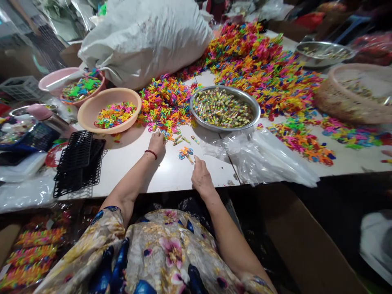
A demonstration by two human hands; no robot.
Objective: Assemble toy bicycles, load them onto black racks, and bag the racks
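Toy bike [185, 152] sits near-left of steel bowl [226, 129], right hand [202, 174] just beside. Left hand [157, 143] at pile [167, 102], left of bowl; can't tell either grip. Careless left drag could spill pile into bike.

Toy [185, 152], plastic, apparently bicycle-shaped: orange body, blue wheel-like rings; lying on the white desk [171, 175]. Slim tube [190, 159], clear with multicoloured contents: lying slantwise, upper end against or just beside the toy. Similar tubes [185, 140], several: loose, just beyond. Plastic pieces [167, 100], small, mixed bright colours: heaped farther back, tangled.
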